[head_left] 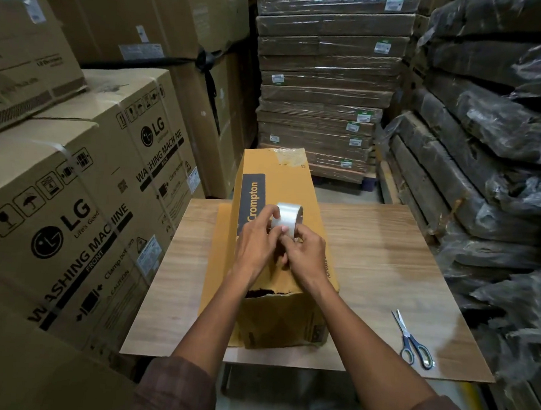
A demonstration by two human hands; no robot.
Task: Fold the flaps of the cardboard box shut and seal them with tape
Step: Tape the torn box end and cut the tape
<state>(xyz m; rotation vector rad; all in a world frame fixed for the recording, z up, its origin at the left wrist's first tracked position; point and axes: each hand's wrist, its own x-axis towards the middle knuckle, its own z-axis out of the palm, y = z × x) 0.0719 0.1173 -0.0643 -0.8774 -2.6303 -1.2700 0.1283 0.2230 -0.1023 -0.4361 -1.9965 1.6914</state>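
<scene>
Yellow-brown corrugated cardboard, a long box [279,238] lying lengthwise on the wooden table [387,272], and both hands are above its top panel working a clear tape roll [289,219]. The left hand [254,245] curls round the roll; the right hand [304,256] pinches at its face, likely hunting the loose end. Slick film, light roll: grip the rim. Stiff board, but the near end of the box is ragged, flap edge torn, a dark gap showing; contents can't be seen. Blue-handled scissors [413,342] lie right of the box.
</scene>
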